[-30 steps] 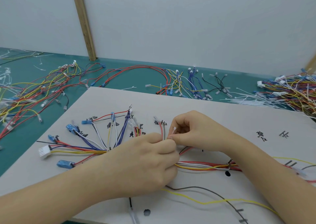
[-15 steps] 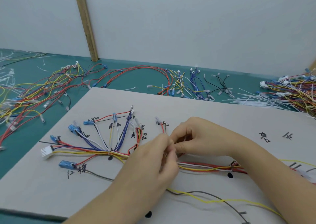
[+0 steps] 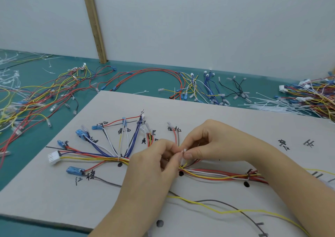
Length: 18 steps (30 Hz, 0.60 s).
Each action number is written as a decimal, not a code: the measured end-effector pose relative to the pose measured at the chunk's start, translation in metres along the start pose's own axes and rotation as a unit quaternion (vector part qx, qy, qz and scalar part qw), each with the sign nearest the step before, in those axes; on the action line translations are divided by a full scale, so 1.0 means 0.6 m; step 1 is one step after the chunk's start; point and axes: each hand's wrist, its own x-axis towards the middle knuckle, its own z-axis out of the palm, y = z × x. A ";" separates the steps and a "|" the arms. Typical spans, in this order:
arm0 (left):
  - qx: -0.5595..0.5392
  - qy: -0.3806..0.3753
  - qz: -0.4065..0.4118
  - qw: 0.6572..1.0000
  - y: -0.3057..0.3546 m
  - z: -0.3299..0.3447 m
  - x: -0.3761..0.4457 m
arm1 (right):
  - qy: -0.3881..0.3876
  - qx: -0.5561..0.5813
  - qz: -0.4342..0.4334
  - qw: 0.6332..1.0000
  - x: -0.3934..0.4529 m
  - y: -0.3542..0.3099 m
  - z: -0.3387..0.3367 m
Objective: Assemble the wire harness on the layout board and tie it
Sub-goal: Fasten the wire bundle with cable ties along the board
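Observation:
A pale layout board (image 3: 226, 120) with handwritten labels and black dots carries a wire harness (image 3: 101, 157). The harness fans out on the left into blue terminals and a white connector (image 3: 53, 156). Its trunk (image 3: 217, 176) of red, yellow and white wires runs to the right. Over the trunk's middle, my left hand (image 3: 154, 166) and my right hand (image 3: 208, 142) meet. Both pinch a small white cable tie (image 3: 184, 151) between fingertips, just above the bundle. One tie (image 3: 119, 158) sits around the trunk at the fan's root.
Loose grey and yellow wires (image 3: 223, 207) lie across the board's near part. Piles of spare wires (image 3: 36, 95) cover the green table on the left and far right (image 3: 315, 95). White cable ties (image 3: 272, 106) lie behind the board. A wooden post (image 3: 94, 23) stands against the wall.
My left hand has lifted and drawn right, uncovering the fan of wires and the tied root. Both hands stay together at the tie, whose white end now shows between the fingertips.

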 end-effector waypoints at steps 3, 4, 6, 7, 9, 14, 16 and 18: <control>-0.003 -0.007 -0.001 1.000 -0.001 0.001 0.000 | 0.001 -0.006 0.004 1.000 0.002 0.004 0.001; -0.005 -0.010 -0.001 1.000 -0.001 0.001 0.000 | 0.002 -0.010 0.004 1.000 0.002 0.004 0.001; -0.010 -0.013 -0.004 1.000 -0.001 0.001 0.000 | 0.002 -0.016 0.001 1.000 0.002 0.004 0.001; -0.011 -0.014 -0.006 1.000 -0.002 0.001 0.000 | 0.002 -0.015 0.000 1.000 0.002 0.004 0.001; -0.015 -0.017 -0.009 1.000 -0.003 0.001 0.000 | 0.002 -0.016 -0.001 1.000 0.002 0.003 0.000; -0.023 -0.019 -0.024 0.999 -0.002 0.001 0.000 | -0.003 -0.012 -0.003 1.000 0.001 0.002 0.002; -0.024 -0.019 -0.023 0.999 -0.002 0.001 -0.001 | -0.004 -0.009 0.000 1.000 0.001 0.002 0.002; -0.031 -0.018 -0.025 0.999 -0.002 0.000 0.000 | -0.005 0.000 0.001 1.000 -0.001 0.002 0.003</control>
